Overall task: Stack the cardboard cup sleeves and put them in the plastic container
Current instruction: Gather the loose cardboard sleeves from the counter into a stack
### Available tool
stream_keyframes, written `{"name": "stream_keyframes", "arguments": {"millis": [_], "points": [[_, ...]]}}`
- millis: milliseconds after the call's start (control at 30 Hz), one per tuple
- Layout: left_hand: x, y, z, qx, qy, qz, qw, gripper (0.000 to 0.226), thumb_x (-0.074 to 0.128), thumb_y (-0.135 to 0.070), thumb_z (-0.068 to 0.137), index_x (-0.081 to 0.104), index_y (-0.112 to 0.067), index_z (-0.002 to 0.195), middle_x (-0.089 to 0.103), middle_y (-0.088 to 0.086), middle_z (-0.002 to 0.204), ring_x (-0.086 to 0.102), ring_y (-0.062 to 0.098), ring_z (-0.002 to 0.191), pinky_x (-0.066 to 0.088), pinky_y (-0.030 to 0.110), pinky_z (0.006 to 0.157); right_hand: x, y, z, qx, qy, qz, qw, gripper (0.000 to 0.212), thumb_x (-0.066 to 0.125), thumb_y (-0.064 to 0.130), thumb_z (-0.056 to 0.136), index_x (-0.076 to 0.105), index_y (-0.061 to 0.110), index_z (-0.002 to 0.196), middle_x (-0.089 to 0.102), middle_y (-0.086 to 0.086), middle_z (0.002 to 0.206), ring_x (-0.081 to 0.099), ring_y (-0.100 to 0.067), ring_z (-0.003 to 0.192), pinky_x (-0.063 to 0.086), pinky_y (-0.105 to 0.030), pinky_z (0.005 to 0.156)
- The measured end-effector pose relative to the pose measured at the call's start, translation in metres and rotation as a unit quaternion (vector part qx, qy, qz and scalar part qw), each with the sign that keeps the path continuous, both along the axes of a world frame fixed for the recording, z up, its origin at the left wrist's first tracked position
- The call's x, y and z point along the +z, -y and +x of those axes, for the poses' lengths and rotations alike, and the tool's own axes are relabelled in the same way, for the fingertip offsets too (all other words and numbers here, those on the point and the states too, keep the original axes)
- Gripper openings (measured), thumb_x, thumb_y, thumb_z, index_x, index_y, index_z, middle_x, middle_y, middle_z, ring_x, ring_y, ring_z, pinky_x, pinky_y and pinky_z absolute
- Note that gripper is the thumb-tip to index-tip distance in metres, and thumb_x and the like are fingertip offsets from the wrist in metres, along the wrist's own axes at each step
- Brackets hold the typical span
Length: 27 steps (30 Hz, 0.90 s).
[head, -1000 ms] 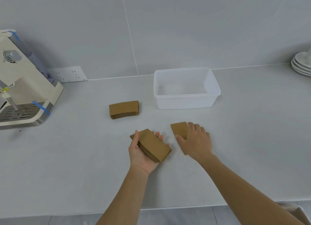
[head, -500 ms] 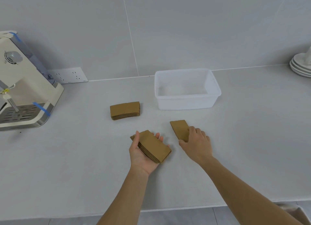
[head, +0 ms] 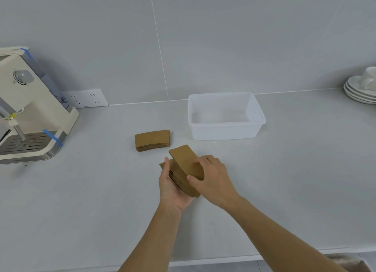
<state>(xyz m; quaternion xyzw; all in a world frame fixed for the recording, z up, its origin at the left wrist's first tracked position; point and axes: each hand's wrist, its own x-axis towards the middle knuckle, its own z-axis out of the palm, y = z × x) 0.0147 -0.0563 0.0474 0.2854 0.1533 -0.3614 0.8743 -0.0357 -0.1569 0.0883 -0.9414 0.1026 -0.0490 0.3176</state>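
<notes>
Head view: right hand (head: 213, 180) brought sleeve (head: 186, 160) onto stack (head: 181, 180).

open counter (head: 284, 180) around container (head: 223, 132), sleeve stack (head: 152, 140) leftward

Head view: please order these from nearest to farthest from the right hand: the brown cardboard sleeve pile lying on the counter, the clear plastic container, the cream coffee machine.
1. Brown cardboard sleeve pile on the counter, up and left of the right hand.
2. Clear plastic container, behind the hand, slightly right; only a little farther.
3. Cream coffee machine, far left.
</notes>
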Motion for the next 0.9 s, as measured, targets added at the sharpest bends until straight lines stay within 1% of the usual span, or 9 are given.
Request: {"name": "stream_keyframes", "arguments": {"millis": [100, 167, 333, 467, 600, 700, 800, 833, 900], "points": [[0.0, -0.001, -0.001, 0.011, -0.003, -0.01, 1.0, 0.054, 0.055, -0.061, 0.074, 0.076, -0.012, 0.087, 0.074, 0.009, 0.087, 0.072, 0.026, 0.078, 0.05, 0.041, 0.081, -0.006, -0.005, 0.0, 0.017, -0.014, -0.004, 1.0, 0.041, 0.055, 0.034, 0.082, 0.05, 0.014, 0.118, 0.05, -0.002, 0.123, 0.043, -0.019, 0.114, 0.031, -0.029, 0.099], [0.0, -0.001, -0.002, 0.013, -0.01, -0.016, 1.0, 0.053, 0.057, -0.058, 0.073, 0.076, -0.009, 0.082, 0.073, 0.009, 0.087, 0.071, 0.025, 0.077, 0.05, 0.04, 0.084, -0.01, -0.008, 0.0, 0.029, -0.021, -0.008, 0.999, 0.042, 0.054, 0.034, 0.083, 0.05, 0.014, 0.119, 0.049, -0.002, 0.128, 0.041, -0.019, 0.116, 0.029, -0.029, 0.1], [-0.002, -0.007, -0.003, 0.007, -0.017, -0.016, 1.0, 0.044, 0.062, -0.049, 0.072, 0.072, -0.009, 0.089, 0.072, 0.008, 0.091, 0.071, 0.026, 0.081, 0.051, 0.04, 0.083, -0.019, -0.014, -0.002, 0.05, -0.031, -0.017, 0.998, 0.043, 0.052, 0.036, 0.084, 0.049, 0.014, 0.121, 0.043, -0.001, 0.139, 0.039, -0.019, 0.122, 0.027, -0.03, 0.106], [-0.005, -0.011, -0.003, 0.018, -0.012, -0.007, 1.0, 0.038, 0.063, -0.043, 0.075, 0.066, -0.012, 0.098, 0.07, 0.008, 0.094, 0.065, 0.026, 0.091, 0.049, 0.041, 0.089, -0.023, -0.016, -0.003, 0.065, -0.034, -0.023, 0.997, 0.043, 0.051, 0.037, 0.085, 0.05, 0.013, 0.121, 0.045, 0.0, 0.135, 0.04, -0.018, 0.12, 0.028, -0.03, 0.105], [-0.008, -0.015, -0.001, 0.005, -0.001, 0.011, 1.0, 0.033, 0.064, -0.034, 0.077, 0.062, -0.012, 0.101, 0.066, 0.005, 0.096, 0.064, 0.025, 0.091, 0.052, 0.039, 0.083, -0.023, -0.017, -0.001, 0.081, -0.026, -0.024, 0.996, 0.042, 0.051, 0.039, 0.084, 0.053, 0.014, 0.118, 0.045, 0.003, 0.135, 0.041, -0.016, 0.12, 0.028, -0.029, 0.103], [-0.007, -0.018, 0.002, -0.033, 0.012, 0.047, 0.998, 0.025, 0.065, -0.025, 0.076, 0.061, -0.015, 0.099, 0.065, 0.004, 0.094, 0.063, 0.025, 0.088, 0.053, 0.039, 0.077, -0.019, -0.013, 0.003, 0.096, -0.029, -0.016, 0.995, 0.036, 0.052, 0.041, 0.083, 0.059, 0.017, 0.109, 0.052, 0.004, 0.127, 0.044, -0.015, 0.115, 0.029, -0.03, 0.102], [-0.002, -0.024, 0.007, -0.073, 0.013, 0.101, 0.992, 0.028, 0.065, -0.013, 0.075, 0.064, -0.014, 0.103, 0.069, 0.008, 0.088, 0.064, 0.025, 0.08, 0.055, 0.038, 0.071, -0.009, 0.001, 0.01, 0.111, -0.029, 0.054, 0.992, 0.023, 0.055, 0.029, 0.085, 0.063, 0.016, 0.102, 0.061, 0.001, 0.109, 0.052, -0.015, 0.104, 0.037, -0.036, 0.1], [0.0, -0.026, 0.009, -0.084, 0.018, 0.118, 0.989, 0.028, 0.064, -0.01, 0.077, 0.064, -0.013, 0.105, 0.07, 0.01, 0.085, 0.064, 0.025, 0.078, 0.055, 0.04, 0.072, -0.005, 0.006, 0.013, 0.115, -0.027, 0.064, 0.991, 0.021, 0.056, 0.025, 0.086, 0.063, 0.015, 0.102, 0.063, 0.0, 0.108, 0.053, -0.015, 0.102, 0.039, -0.034, 0.098], [0.003, -0.031, 0.011, -0.101, 0.032, 0.136, 0.985, 0.03, 0.061, -0.005, 0.078, 0.064, -0.01, 0.107, 0.069, 0.013, 0.083, 0.064, 0.027, 0.078, 0.057, 0.043, 0.073, 0.002, 0.015, 0.019, 0.114, -0.017, 0.072, 0.991, 0.02, 0.056, 0.019, 0.086, 0.063, 0.015, 0.105, 0.063, 0.0, 0.109, 0.054, -0.012, 0.102, 0.04, -0.024, 0.091]]}}
